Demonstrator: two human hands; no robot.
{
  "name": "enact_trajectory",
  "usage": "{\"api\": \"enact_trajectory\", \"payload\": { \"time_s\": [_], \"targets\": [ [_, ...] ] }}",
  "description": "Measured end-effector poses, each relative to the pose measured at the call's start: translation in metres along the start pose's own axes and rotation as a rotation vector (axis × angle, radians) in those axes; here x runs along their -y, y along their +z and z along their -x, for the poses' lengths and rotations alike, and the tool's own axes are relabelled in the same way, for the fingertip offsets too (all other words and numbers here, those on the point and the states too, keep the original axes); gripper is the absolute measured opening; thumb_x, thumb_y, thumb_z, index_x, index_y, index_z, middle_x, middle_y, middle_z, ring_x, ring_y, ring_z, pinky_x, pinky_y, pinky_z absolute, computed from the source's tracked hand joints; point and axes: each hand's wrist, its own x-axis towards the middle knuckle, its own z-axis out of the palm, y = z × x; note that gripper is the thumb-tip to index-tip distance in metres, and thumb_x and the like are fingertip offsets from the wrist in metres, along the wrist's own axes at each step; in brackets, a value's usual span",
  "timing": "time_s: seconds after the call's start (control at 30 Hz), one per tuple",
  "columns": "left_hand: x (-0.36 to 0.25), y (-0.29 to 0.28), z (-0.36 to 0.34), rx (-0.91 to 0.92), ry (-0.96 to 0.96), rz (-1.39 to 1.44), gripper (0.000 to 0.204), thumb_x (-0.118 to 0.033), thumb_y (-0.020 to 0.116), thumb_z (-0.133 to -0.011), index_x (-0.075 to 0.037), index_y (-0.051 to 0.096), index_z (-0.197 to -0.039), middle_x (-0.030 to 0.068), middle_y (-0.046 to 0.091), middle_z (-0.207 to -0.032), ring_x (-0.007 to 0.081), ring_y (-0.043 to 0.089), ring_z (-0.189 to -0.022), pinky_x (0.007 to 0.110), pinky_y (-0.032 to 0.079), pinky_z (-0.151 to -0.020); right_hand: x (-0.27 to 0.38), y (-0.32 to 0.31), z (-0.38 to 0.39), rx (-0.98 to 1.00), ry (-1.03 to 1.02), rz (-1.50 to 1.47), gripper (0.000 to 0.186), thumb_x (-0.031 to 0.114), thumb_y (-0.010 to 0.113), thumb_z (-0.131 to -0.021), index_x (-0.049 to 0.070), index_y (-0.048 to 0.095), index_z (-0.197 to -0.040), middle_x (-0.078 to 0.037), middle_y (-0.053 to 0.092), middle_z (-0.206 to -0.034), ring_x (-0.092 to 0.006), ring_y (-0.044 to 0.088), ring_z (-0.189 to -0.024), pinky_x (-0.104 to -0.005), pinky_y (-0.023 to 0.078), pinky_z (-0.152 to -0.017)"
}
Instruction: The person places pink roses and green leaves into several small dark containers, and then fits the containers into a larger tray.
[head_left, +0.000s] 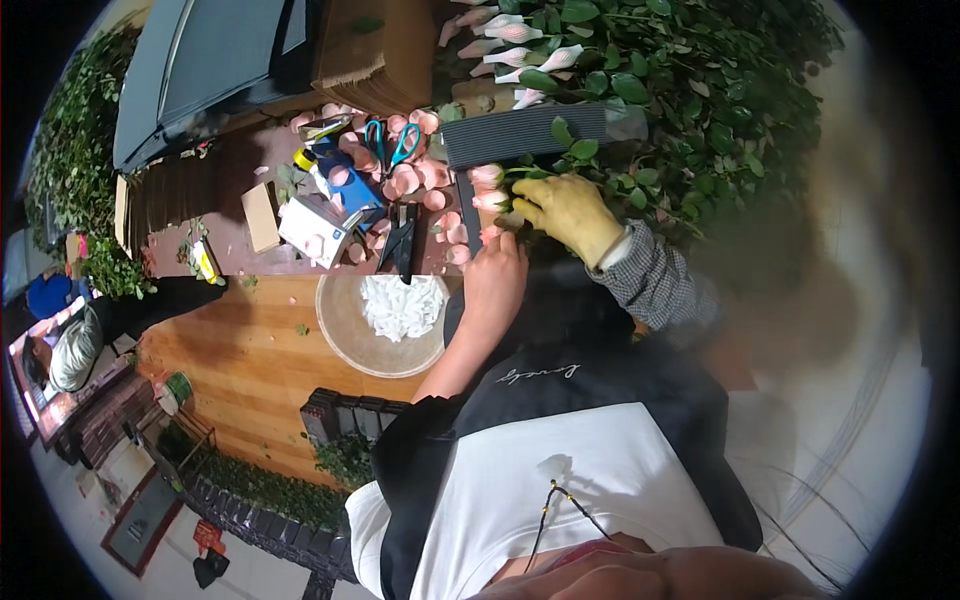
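My left hand (497,282) is bare, its fingers closed at a pink rose head (490,234) by the table's near edge. Just to the right, my right hand (572,215) wears a yellow glove. Its fingers are bent over the stems of pink roses (488,200), whose heads point left. The fingertips partly hide those stems. Behind the roses lies a dark ridged strip of corrugated card (545,135). Loose pink petals (405,180) are scattered to the left of my hands, around a black stapler-like tool (400,238).
Blue-handled scissors (390,148), a small white box (313,232) and a cardboard piece (261,217) lie on the table. Leafy stems (690,90) and white-netted roses (515,33) fill the back right. Below the edge stands a tub (345,350) of white pieces. Another person (75,350) is far left.
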Motion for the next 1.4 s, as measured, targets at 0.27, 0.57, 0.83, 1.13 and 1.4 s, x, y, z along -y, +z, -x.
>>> {"api": "enact_trajectory", "payload": {
  "time_s": [0.27, 0.57, 0.83, 1.13, 1.4],
  "targets": [
    [-0.008, 0.017, -0.023, -0.19, 0.041, -0.125, 0.023, -0.015, 0.064, -0.085, 0.007, 0.059, -0.09, 0.0293, 0.053, -0.115, 0.0407, 0.059, -0.091, 0.046, 0.051, -0.077, -0.001, 0.013, -0.004, 0.052, -0.192, 0.128, 0.018, 0.028, 0.06, -0.089, 0.014, 0.068, -0.097, -0.009, 0.071, -0.077, -0.0304, 0.069, -0.072, -0.0438, 0.052, -0.065],
    [0.005, 0.015, -0.017, 0.018, 0.048, -0.033, 0.024, -0.016, 0.064, -0.083, 0.008, 0.065, -0.078, 0.0283, 0.056, -0.12, 0.0373, 0.061, -0.101, 0.042, 0.055, -0.075, -0.003, 0.011, -0.003, -0.052, 0.016, 0.173, 0.03, 0.032, 0.064, -0.088, 0.012, 0.065, -0.111, -0.011, 0.071, -0.08, -0.0327, 0.068, -0.071, -0.045, 0.053, -0.065],
    [-0.003, 0.028, -0.011, -0.142, 0.075, -0.179, 0.023, -0.015, 0.065, -0.085, 0.007, 0.065, -0.079, 0.0278, 0.057, -0.117, 0.0371, 0.063, -0.097, 0.042, 0.055, -0.077, 0.025, -0.011, -0.021, -0.11, 0.032, 0.255, 0.022, 0.031, 0.063, -0.089, 0.012, 0.067, -0.099, -0.01, 0.069, -0.074, -0.0306, 0.067, -0.068, -0.0437, 0.052, -0.066],
    [0.029, -0.001, -0.012, 0.024, 0.071, 0.157, 0.018, -0.016, 0.068, -0.084, 0.002, 0.064, -0.082, 0.0191, 0.061, -0.095, 0.0349, 0.063, -0.087, 0.045, 0.051, -0.076, 0.024, 0.011, -0.029, 0.345, 0.008, 0.515, 0.017, 0.021, 0.058, -0.087, 0.016, 0.074, -0.088, -0.006, 0.075, -0.091, -0.0234, 0.073, -0.085, -0.0369, 0.054, -0.073],
    [0.085, 0.038, -0.027, -0.18, -0.175, 0.431, 0.049, -0.028, 0.084, -0.075, -0.005, 0.065, -0.113, 0.0213, 0.05, -0.126, 0.0401, 0.045, -0.123, 0.048, 0.039, -0.1, 0.013, 0.01, -0.029, 0.229, -0.095, 0.427, 0.013, 0.02, 0.06, -0.085, 0.013, 0.071, -0.086, -0.008, 0.074, -0.085, -0.0253, 0.072, -0.081, -0.0396, 0.054, -0.071]
  ]
}}
